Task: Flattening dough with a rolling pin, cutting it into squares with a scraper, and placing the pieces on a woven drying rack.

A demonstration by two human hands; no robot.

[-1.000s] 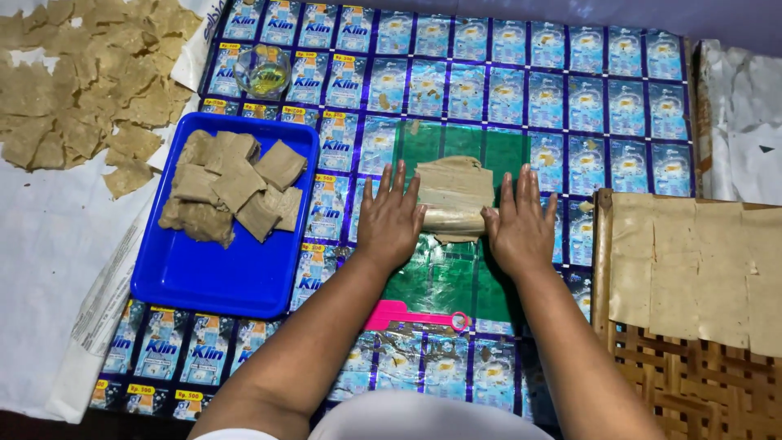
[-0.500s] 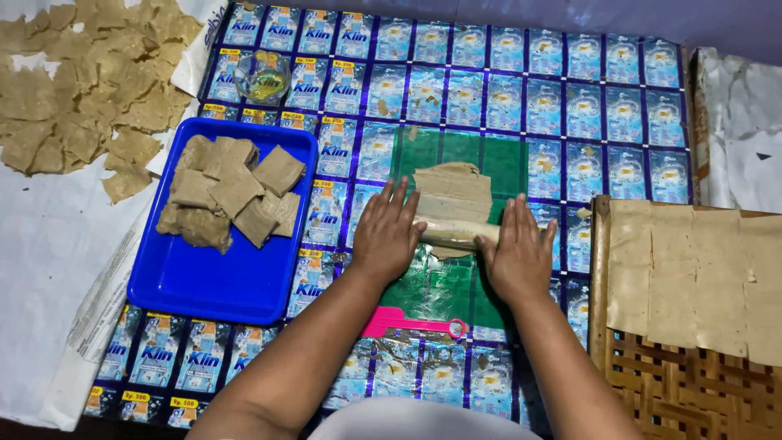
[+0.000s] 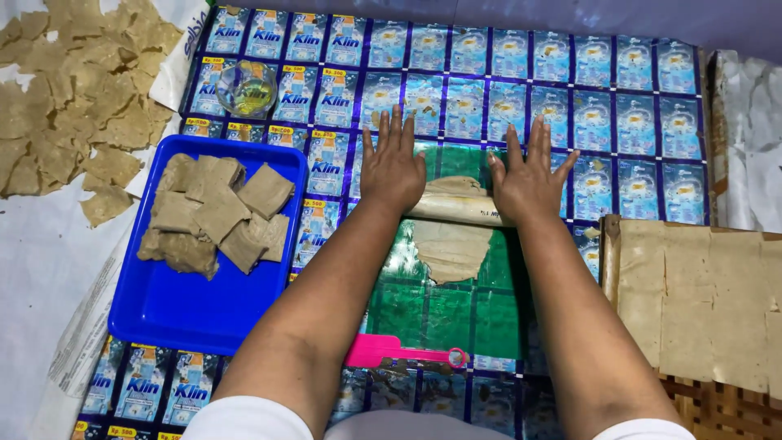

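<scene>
My left hand (image 3: 393, 167) and my right hand (image 3: 529, 181) lie flat, fingers spread, on the two ends of a pale rolling pin (image 3: 456, 210). The pin rests across a flattened tan sheet of dough (image 3: 450, 248) on a green plastic sheet (image 3: 444, 305). Part of the dough shows beyond the pin, part in front of it. Both forearms reach forward from the bottom of the view.
A blue tray (image 3: 175, 305) with several tan dough blocks (image 3: 213, 213) sits to the left. A small glass bowl (image 3: 247, 88) stands behind it. Thin dried pieces (image 3: 69, 98) lie far left, rolled sheets (image 3: 700, 293) on a woven rack at right. A pink scraper (image 3: 399, 352) lies near me.
Both hands have pushed the rolling pin away from me, over the dough, which now lies flatter and wider. My view has also shifted.
</scene>
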